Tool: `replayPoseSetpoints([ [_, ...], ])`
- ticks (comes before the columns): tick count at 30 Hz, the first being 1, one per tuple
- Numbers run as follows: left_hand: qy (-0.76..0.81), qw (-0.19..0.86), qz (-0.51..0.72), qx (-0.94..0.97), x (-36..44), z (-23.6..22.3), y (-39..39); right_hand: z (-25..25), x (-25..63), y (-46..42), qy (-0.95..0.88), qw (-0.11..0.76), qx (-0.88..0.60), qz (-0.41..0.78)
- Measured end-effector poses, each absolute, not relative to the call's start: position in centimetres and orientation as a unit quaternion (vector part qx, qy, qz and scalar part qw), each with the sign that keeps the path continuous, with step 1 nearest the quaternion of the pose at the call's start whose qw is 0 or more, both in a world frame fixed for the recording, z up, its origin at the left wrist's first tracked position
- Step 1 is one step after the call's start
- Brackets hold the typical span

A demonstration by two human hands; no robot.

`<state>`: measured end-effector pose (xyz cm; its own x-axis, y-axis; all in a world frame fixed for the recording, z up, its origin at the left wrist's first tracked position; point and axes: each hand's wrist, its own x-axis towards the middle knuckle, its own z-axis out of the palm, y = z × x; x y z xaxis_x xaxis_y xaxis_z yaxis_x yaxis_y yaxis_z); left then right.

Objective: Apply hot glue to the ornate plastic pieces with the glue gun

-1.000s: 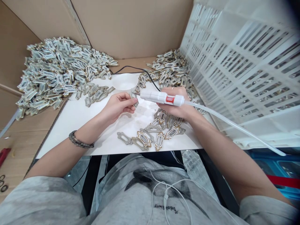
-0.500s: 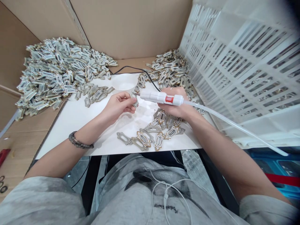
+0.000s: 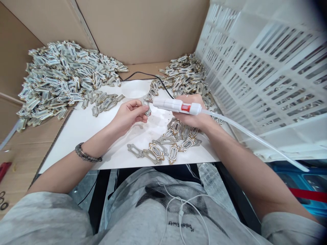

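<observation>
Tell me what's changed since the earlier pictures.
The free end of the translucent stick has drawn slightly inward, toward the white glue gun. Nothing was taken or released. The left hand still pinches a plate near the gun's tip, the right hand still grips the gun, and the loose pieces stayed put.

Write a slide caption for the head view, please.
The left hand holds a small gray plate near the glue gun in the right hand.

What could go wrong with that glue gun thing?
The glue gun points toward the left hand; if it's hot, a slip might cause a burn. The long glue stick juts out on the slotted white crate's side and might snag. The black cord runs past loose ornate plates and might drag some.
</observation>
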<state>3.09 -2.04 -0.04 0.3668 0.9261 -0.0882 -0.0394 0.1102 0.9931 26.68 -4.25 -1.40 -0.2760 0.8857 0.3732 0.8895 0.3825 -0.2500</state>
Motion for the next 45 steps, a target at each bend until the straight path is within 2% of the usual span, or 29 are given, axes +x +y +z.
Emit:
replayPoseSetpoints([
  [10, 0.421, 0.638, 0.383, 0.519, 3.38, 0.14, -2.20, -1.44, 26.65, -4.18, -0.794, 0.285, -0.537, -0.001],
  [22, 0.426, 0.674, 0.359, 0.485, 3.35, 0.03, -1.92, -1.13, 26.46, -4.50, -0.804, 0.291, -0.518, 0.026],
  [35, 0.409, 0.654, 0.331, 0.544, 3.55, -0.04, -2.67, -1.47, 26.66, -4.31, -0.782, 0.318, -0.536, 0.006],
  [45, 0.427, 0.575, 0.360, 0.597, 3.45, -0.14, -2.60, -0.77, 26.36, -4.59, -0.754, 0.339, -0.563, 0.006],
])
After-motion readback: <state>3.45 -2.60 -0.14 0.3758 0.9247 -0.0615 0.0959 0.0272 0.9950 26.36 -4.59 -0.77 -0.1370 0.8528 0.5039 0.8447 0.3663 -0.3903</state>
